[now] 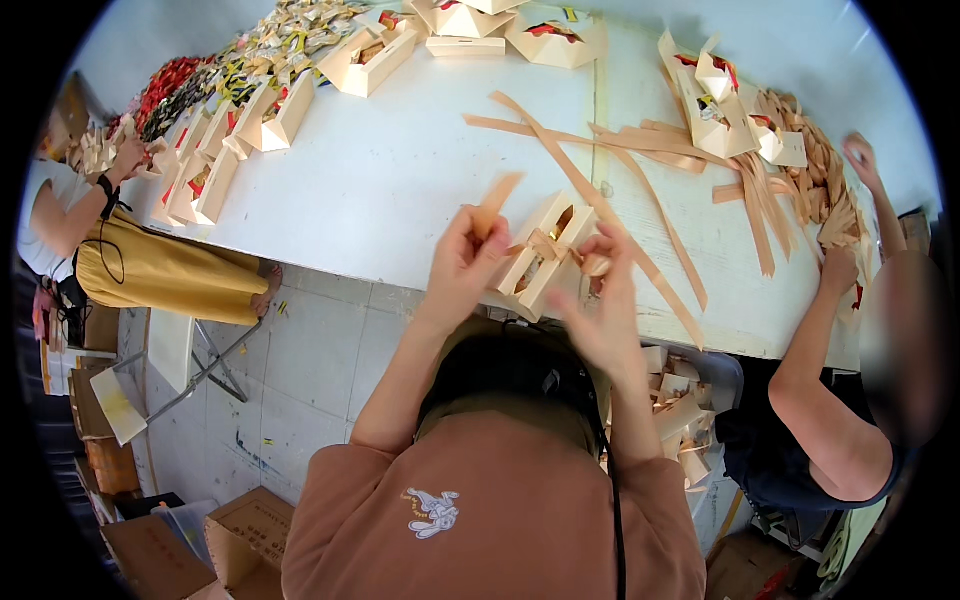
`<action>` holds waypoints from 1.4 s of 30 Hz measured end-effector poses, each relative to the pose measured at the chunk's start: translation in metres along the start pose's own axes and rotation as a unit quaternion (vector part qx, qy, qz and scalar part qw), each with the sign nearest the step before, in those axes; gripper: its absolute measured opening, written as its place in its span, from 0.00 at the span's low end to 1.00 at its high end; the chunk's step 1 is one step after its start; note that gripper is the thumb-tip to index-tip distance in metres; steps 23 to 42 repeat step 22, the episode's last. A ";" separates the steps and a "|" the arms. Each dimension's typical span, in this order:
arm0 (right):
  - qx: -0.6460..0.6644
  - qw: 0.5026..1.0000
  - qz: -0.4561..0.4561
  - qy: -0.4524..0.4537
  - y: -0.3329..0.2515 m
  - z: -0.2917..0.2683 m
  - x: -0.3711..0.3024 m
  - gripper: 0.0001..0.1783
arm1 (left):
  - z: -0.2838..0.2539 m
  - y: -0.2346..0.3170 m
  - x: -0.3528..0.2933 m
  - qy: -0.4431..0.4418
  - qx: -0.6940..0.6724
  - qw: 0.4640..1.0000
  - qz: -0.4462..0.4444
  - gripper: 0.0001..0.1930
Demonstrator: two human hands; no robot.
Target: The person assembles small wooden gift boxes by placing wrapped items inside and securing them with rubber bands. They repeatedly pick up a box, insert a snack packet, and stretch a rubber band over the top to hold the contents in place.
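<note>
A small cream gift box (520, 272) stands at the table's near edge in front of me, with a tan ribbon (545, 243) tied across its middle. Closed around one end of that ribbon, my left hand (462, 262) is left of the box, and the ribbon's tip sticks up above the fingers. My right hand (608, 318) is at the box's right side, its fingers bent around a loop of the ribbon. Through the gaps in the top of the box, some gold-coloured wrapping shows. Loose tan ribbon strips (650, 268) lie just beyond my right hand.
Filled boxes (205, 175) and a heap of small packets (275, 50) cover the table's far left. Ribbon bundles (815, 165) lie at right. A bin of boxes (690, 405) stands beside me. Co-workers sit at left and right; a folding stool (172, 350) is at left.
</note>
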State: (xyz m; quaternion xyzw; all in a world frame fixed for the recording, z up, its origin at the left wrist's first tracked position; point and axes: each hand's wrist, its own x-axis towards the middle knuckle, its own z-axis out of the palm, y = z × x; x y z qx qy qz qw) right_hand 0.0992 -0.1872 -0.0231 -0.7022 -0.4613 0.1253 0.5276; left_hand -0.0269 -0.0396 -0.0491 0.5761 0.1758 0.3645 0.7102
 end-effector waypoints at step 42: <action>-0.277 0.949 -0.137 -0.060 0.002 0.028 -0.007 0.58 | 0.018 0.008 -0.009 -0.047 0.225 0.973 0.026 0.27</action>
